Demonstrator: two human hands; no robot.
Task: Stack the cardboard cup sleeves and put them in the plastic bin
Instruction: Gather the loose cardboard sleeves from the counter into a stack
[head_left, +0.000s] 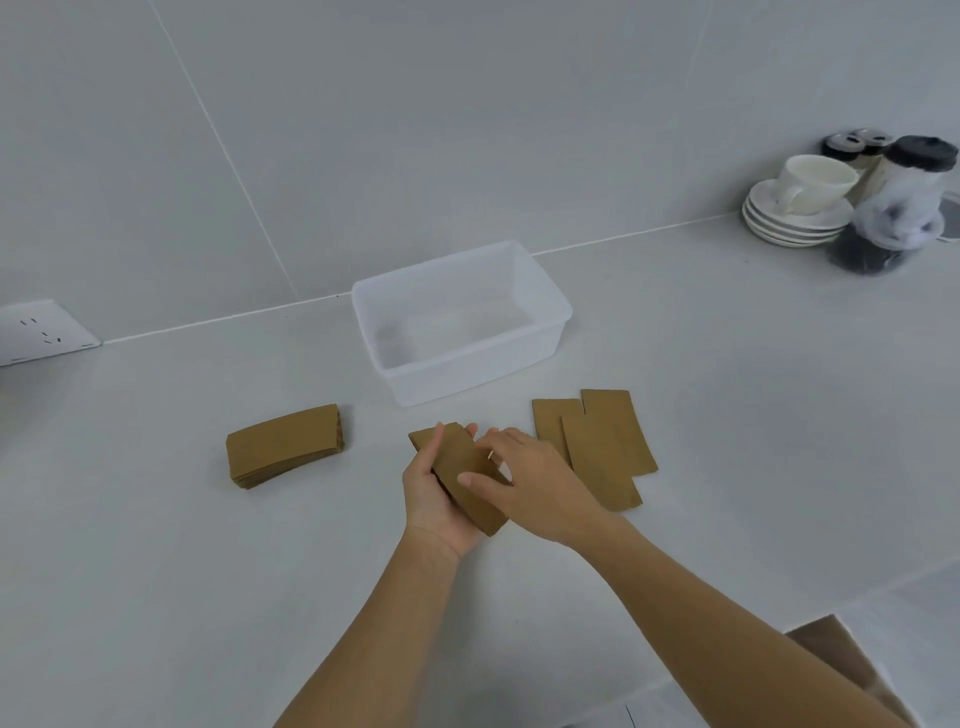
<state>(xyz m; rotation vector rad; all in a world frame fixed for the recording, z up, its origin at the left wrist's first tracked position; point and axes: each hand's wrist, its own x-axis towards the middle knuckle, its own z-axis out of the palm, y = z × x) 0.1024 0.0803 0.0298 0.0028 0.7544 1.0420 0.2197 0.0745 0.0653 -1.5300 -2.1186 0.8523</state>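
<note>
So the small bundle of cup sleeves (460, 473) is sitting in the left hand (434, 499), cupped from underneath with the fingers curled up around the far edge. The right hand (530, 486) is laid over the top, thumb pressing on the face of the bundle and fingers loosely bent, so it's steadying or squaring it up rather than gripping anything of its own.

Just to the right, three loose sleeves (597, 447) lie overlapping on the desk (208, 571), not gathered yet. Off to the left there's a finished stack (283, 446) lying flat, well apart from the hands. The clear plastic bin (545, 306) sits just behind all this and looks empty.

My read: we're mid-stacking, nothing binned so far. Next move probably means the right hand reaching over for those three loose ones, sliding each onto the held bundle with the curves lined up, then both stacks go into the bin. The sleeves are thin and slippery-looking, so the left grip has to stay snug or the bundle fans out.

Back right corner has saucers with a white cup (810, 182), out of the way.
</note>
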